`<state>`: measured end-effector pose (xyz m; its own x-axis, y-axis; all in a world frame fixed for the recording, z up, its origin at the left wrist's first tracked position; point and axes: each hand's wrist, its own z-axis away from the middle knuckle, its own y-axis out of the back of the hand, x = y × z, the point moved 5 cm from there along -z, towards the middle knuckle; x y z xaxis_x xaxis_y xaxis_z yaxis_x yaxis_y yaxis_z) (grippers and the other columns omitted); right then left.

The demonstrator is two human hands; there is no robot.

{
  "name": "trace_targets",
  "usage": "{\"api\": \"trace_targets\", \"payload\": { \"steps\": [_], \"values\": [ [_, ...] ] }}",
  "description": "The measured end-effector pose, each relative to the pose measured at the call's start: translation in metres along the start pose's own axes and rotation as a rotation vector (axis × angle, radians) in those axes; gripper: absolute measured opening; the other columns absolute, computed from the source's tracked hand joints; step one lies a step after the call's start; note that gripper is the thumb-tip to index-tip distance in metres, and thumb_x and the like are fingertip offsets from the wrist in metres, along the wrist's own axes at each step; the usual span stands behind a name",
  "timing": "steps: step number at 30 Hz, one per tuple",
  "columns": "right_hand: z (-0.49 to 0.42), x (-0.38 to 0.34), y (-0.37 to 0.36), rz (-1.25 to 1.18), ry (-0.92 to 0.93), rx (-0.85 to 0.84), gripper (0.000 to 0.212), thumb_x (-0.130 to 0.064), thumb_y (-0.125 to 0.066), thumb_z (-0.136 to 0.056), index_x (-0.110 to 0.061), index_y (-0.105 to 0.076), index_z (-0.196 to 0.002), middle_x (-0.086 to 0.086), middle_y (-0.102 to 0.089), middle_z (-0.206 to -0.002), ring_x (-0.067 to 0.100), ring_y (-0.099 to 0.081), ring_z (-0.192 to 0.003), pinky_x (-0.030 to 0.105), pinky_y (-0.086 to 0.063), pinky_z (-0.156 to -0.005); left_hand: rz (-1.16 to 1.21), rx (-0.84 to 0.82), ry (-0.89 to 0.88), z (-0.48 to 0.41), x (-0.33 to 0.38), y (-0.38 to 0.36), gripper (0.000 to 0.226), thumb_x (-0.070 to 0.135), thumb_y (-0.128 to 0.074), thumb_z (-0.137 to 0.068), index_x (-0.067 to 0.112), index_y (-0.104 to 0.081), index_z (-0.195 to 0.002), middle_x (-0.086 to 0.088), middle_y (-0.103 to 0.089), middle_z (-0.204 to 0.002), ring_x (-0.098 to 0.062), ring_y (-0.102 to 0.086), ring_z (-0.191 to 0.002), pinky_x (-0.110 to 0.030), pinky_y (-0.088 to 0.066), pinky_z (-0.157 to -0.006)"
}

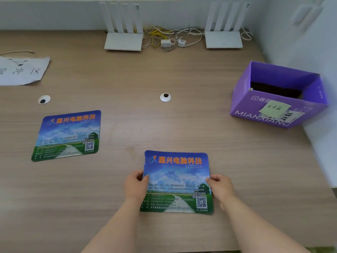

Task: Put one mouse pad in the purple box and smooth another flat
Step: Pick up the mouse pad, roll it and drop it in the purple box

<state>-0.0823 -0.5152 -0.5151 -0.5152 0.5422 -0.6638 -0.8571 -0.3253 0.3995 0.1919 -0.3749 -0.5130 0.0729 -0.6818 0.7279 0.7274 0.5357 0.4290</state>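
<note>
Two printed mouse pads with blue sky, green grass and orange lettering are on the wooden desk. The near mouse pad lies in front of me; my left hand pinches its left edge and my right hand pinches its right edge. The other mouse pad lies untouched at the left, slightly turned. An open purple box stands at the far right, apart from both hands, with a dark inside and a green sticky note on its front.
Two white routers with tangled cables and a plug stand along the back wall. A torn white paper sheet lies at the far left. Two cable grommets sit in the desk. A white wall borders the right.
</note>
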Motion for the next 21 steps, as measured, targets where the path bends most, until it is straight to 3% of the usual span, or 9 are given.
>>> {"api": "trace_targets", "payload": {
  "steps": [5, 9, 12, 16, 21],
  "values": [
    [0.006, -0.011, 0.001, 0.138, 0.066, 0.047, 0.013, -0.011, -0.067, -0.083, -0.012, -0.067, -0.070, 0.004, -0.072, -0.072, 0.025, -0.068, -0.071, 0.036, -0.053, -0.068, 0.083, -0.028, 0.001, 0.002, 0.002, 0.004, 0.012, 0.009, -0.062, -0.088, 0.017, -0.070, -0.083, -0.002, -0.074, -0.082, -0.024, -0.069, -0.078, -0.041, -0.055, -0.074],
    [0.013, -0.027, 0.006, 0.114, 0.119, 0.050, 0.010, -0.010, -0.068, -0.083, -0.012, -0.067, -0.074, 0.005, -0.071, -0.075, 0.025, -0.068, -0.073, 0.036, -0.054, -0.071, 0.166, -0.055, -0.015, 0.007, 0.014, 0.011, 0.015, 0.003, -0.062, -0.088, 0.012, -0.071, -0.081, -0.008, -0.075, -0.079, -0.028, -0.068, -0.075, -0.045, -0.055, -0.075],
    [0.020, -0.047, 0.014, 0.064, 0.168, 0.062, 0.014, -0.008, -0.066, -0.085, -0.012, -0.066, -0.072, 0.006, -0.071, -0.073, 0.025, -0.067, -0.070, 0.033, -0.052, -0.066, 0.204, -0.043, -0.023, 0.009, 0.032, 0.021, 0.019, 0.001, -0.062, -0.087, 0.015, -0.070, -0.078, -0.006, -0.074, -0.076, -0.026, -0.067, -0.071, -0.041, -0.055, -0.073],
    [0.029, -0.078, 0.025, 0.023, 0.217, 0.067, 0.013, -0.008, -0.067, -0.084, -0.012, -0.068, -0.072, 0.006, -0.073, -0.074, 0.025, -0.068, -0.071, 0.038, -0.055, -0.069, 0.189, -0.036, -0.082, 0.005, 0.061, 0.034, 0.022, 0.003, -0.066, -0.085, 0.021, -0.072, -0.074, -0.003, -0.074, -0.074, -0.029, -0.070, -0.075, -0.042, -0.055, -0.073],
    [0.040, -0.126, 0.039, 0.001, 0.317, 0.085, 0.012, -0.009, -0.067, -0.084, -0.011, -0.069, -0.073, 0.004, -0.072, -0.074, 0.020, -0.065, -0.066, 0.026, -0.045, -0.057, 0.220, -0.025, -0.160, 0.007, 0.106, 0.049, 0.019, 0.007, -0.066, -0.085, 0.021, -0.074, -0.074, -0.002, -0.077, -0.076, -0.029, -0.072, -0.079, -0.047, -0.057, -0.076]
  ]
}}
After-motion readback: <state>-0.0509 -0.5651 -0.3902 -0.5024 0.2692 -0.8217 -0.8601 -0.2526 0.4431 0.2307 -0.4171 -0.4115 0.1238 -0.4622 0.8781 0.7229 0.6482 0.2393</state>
